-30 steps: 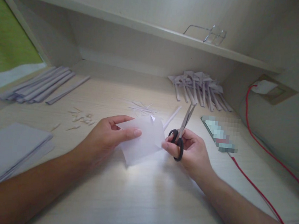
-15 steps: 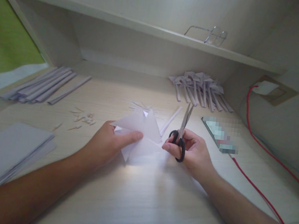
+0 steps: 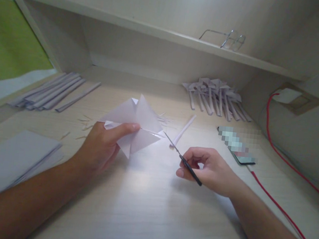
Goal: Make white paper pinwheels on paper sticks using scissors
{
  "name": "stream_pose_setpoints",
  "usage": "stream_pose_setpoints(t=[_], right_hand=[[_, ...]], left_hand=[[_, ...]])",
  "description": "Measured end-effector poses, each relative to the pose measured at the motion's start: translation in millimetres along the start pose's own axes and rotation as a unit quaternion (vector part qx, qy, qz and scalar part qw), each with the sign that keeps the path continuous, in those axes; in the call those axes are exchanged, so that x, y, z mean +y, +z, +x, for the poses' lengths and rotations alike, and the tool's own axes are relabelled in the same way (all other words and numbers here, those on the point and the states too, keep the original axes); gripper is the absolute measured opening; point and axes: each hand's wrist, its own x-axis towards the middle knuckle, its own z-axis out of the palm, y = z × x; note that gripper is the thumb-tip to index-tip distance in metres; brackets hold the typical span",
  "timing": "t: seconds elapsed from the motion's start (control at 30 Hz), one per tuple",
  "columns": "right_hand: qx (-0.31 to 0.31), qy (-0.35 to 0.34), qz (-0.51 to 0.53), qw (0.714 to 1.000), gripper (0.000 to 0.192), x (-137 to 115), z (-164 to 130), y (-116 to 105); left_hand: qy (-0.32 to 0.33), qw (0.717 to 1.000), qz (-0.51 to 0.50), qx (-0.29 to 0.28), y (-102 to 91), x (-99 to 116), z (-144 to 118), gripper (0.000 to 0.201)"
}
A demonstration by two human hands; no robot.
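At the centre of the frame my left hand (image 3: pixel 102 147) pinches a white folded paper (image 3: pixel 136 126), creased into pointed triangular flaps, above the counter (image 3: pixel 144 205). My right hand (image 3: pixel 209 170) grips black-handled scissors (image 3: pixel 182 160), tips touching the paper's right edge.

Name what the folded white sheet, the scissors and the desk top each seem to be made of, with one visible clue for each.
Folded white sheet in the left hand: thin matt paper, holding sharp creases.
Black-handled scissors in the right hand: slim grey blades that look like metal; handles probably plastic, mostly hidden.
Pale desk top: wood or wood-look laminate, with fine grain lines and a soft sheen.
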Motion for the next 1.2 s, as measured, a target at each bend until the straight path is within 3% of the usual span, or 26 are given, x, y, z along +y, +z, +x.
stream_pose_setpoints(t=[1.2], right_hand=[[0.013,0.007,0.029,0.999,0.034,-4.1,-0.9,5.0]], left_hand=[[-0.008,1.0,0.015,-0.003,0.7,-0.1,-2.4,0.019]])
